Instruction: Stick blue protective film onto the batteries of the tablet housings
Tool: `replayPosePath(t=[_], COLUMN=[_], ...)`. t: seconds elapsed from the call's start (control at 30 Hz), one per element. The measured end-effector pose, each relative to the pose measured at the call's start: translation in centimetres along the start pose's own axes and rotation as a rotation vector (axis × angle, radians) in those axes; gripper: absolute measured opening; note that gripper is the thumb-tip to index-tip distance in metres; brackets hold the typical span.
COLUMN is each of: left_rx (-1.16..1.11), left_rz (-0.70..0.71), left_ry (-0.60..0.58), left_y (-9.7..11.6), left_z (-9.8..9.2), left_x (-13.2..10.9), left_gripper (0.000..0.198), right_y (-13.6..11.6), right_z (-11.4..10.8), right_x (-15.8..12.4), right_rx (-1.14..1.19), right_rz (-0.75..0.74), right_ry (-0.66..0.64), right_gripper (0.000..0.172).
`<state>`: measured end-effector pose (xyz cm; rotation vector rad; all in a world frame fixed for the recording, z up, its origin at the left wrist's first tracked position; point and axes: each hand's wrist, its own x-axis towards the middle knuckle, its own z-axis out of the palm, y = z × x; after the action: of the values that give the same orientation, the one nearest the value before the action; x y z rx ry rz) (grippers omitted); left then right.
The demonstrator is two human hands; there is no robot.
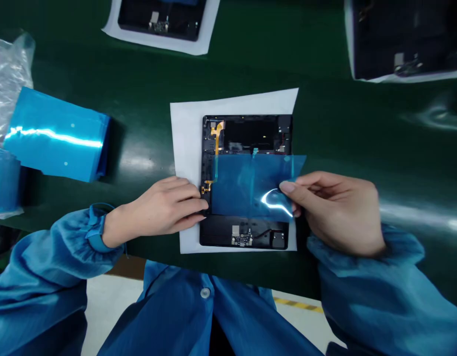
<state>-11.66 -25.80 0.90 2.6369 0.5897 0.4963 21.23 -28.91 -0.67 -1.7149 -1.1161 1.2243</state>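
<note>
A black open tablet frame (246, 131) lies on a white sheet (186, 128) on the green belt. A translucent blue film (246, 185) covers its middle. My right hand (335, 210) pinches the film's right edge between thumb and fingers, and the corner is slightly lifted. My left hand (161, 205) rests flat at the frame's left edge, fingertips pressing by the film's left side and an orange flex cable (216, 143).
A stack of blue films (58, 133) sits at the left beside a clear plastic bag (6, 74). Two more black frames on white sheets lie at the top (161, 20) and top right (406, 39). The belt's near edge runs just below my hands.
</note>
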Motion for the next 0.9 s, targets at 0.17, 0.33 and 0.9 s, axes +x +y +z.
replayPosePath(t=[0.17, 0.33, 0.9], left_rx=[-0.023, -0.028, -0.045], left_rz=[-0.004, -0.011, -0.025], left_ry=[-0.013, -0.013, -0.015], left_y=[-0.24, -0.49, -0.55], left_z=[0.11, 0.22, 0.42], left_x=[-0.07, 0.09, 0.02], left_gripper=[0.016, 0.016, 0.015], right_y=[0.02, 0.16, -0.70], right_z=[-0.28, -0.28, -0.02], right_x=[-0.04, -0.19, -0.20], right_rx=[-0.049, -0.068, -0.126], right_rz=[-0.044, -0.069, -0.090], right_ry=[0.013, 0.014, 0.027], right_gripper=[0.021, 0.016, 0.012])
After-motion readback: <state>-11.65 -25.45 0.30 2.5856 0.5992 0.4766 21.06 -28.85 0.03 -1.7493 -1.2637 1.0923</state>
